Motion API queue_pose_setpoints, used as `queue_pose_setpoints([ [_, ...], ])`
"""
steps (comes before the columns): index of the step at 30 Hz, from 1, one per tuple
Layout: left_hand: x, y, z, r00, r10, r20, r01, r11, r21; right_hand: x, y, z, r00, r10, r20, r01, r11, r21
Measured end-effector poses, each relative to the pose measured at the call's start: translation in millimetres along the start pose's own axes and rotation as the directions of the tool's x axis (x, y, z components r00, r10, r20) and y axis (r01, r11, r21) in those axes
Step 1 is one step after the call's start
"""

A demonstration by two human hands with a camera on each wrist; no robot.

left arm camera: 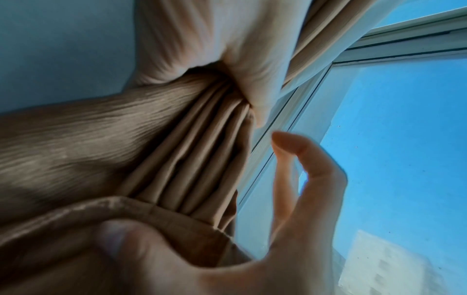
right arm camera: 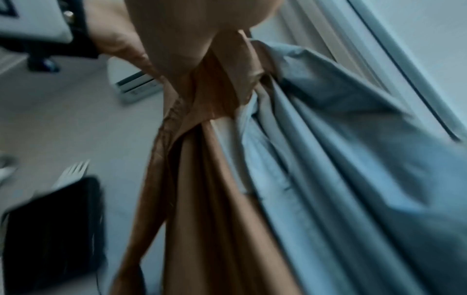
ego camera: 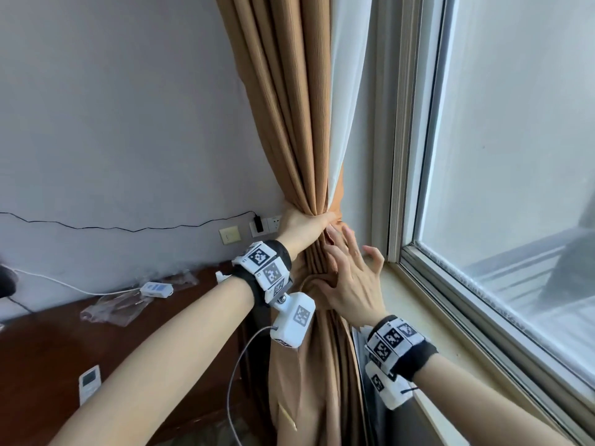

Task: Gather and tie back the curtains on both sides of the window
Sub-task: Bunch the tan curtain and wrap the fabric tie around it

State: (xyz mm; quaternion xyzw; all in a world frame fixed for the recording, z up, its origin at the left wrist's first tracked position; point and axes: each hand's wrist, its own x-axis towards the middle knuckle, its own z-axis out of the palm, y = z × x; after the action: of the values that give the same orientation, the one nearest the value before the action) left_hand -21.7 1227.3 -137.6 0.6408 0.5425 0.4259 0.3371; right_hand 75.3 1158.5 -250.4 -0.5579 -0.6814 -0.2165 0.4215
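A tan pleated curtain with a white lining hangs left of the window. My left hand grips it, bunched tight, at sill height. A smoother orange strip of fabric lies against the bunch just above that grip. Just below, my right hand lies on the folds with fingers straight and spread, the little finger towards the window frame. The left wrist view shows the pleats narrowing to the bunch, with a thumb on a hemmed band. The right wrist view, blurred, looks down the hanging curtain and its lining.
The window sill runs along the right. A dark wooden desk on the left carries plastic bags and a white device. Wall sockets with a black cable sit behind my left hand. A black object stands on the floor.
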Motion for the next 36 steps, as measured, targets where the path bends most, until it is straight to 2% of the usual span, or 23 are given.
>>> queue_pose_setpoints([
  [2,-1.6,1.2,-1.9,1.000,0.004,0.000,-0.004,1.000,-0.014,0.4,0.0,2.2,0.971,0.238,-0.029,-0.233,0.966,0.111],
  [3,-1.6,0.7,-3.2,1.000,0.007,0.009,-0.007,1.000,-0.021,2.7,2.4,1.5,0.932,0.363,0.008,-0.360,0.920,0.157],
  [4,-0.7,-0.8,-3.9,1.000,0.005,0.021,-0.004,1.000,-0.031,5.7,4.9,0.9,0.880,0.468,0.081,-0.475,0.861,0.184],
  [6,1.7,-2.8,-7.3,0.999,0.021,0.049,-0.018,0.999,-0.049,18.1,10.1,1.0,0.803,0.536,0.259,-0.586,0.789,0.184],
  [8,2.6,-4.4,-9.3,0.996,0.027,0.086,-0.021,0.998,-0.067,32.0,15.3,6.6,0.772,0.487,0.409,-0.586,0.794,0.162],
  [10,5.2,-8.5,-8.2,0.996,0.021,0.092,-0.012,0.995,-0.096,42.6,20.4,12.9,0.748,0.415,0.518,-0.586,0.779,0.222],
  [12,7.8,-12.2,-6.1,0.998,0.014,0.065,-0.005,0.991,-0.133,49.0,25.7,22.4,0.751,0.343,0.564,-0.585,0.741,0.328],
  [14,10.5,-15.8,-4.1,0.999,-0.009,0.048,0.017,0.987,-0.158,51.2,29.7,30.9,0.757,0.272,0.593,-0.600,0.648,0.469],
  [16,12.6,-18.2,-2.8,0.999,-0.016,0.045,0.024,0.985,-0.173,50.7,33.7,39.3,0.765,0.239,0.598,-0.616,0.544,0.570],
  [20,15.6,-24.8,-0.3,1.000,-0.010,0.029,0.016,0.975,-0.221,53.0,39.0,55.8,0.771,0.266,0.579,-0.628,0.467,0.623],
  [25,18.8,-24.3,0.2,0.999,-0.022,0.047,0.033,0.965,-0.260,61.2,28.4,52.4,0.769,0.370,0.522,-0.640,0.468,0.610],
  [28,20.1,-24.2,-1.6,0.997,-0.019,0.075,0.041,0.956,-0.290,64.2,24.9,49.3,0.768,0.419,0.485,-0.641,0.513,0.571],
  [30,20.5,-25.2,-5.4,0.990,0.009,0.142,0.038,0.946,-0.321,64.7,25.7,49.1,0.750,0.440,0.494,-0.662,0.498,0.560],
  [32,19.9,-25.4,-13.6,0.954,0.043,0.295,0.082,0.913,-0.400,64.6,24.8,46.7,0.730,0.453,0.511,-0.683,0.467,0.562],
  [34,20.0,-29.6,-25.0,0.885,0.047,0.463,0.211,0.846,-0.489,63.3,25.5,44.9,0.721,0.470,0.510,-0.691,0.434,0.578],
  [36,24.4,-41.2,-34.5,0.815,0.061,0.577,0.335,0.763,-0.553,61.9,26.9,44.8,0.722,0.479,0.500,-0.690,0.444,0.571],
])
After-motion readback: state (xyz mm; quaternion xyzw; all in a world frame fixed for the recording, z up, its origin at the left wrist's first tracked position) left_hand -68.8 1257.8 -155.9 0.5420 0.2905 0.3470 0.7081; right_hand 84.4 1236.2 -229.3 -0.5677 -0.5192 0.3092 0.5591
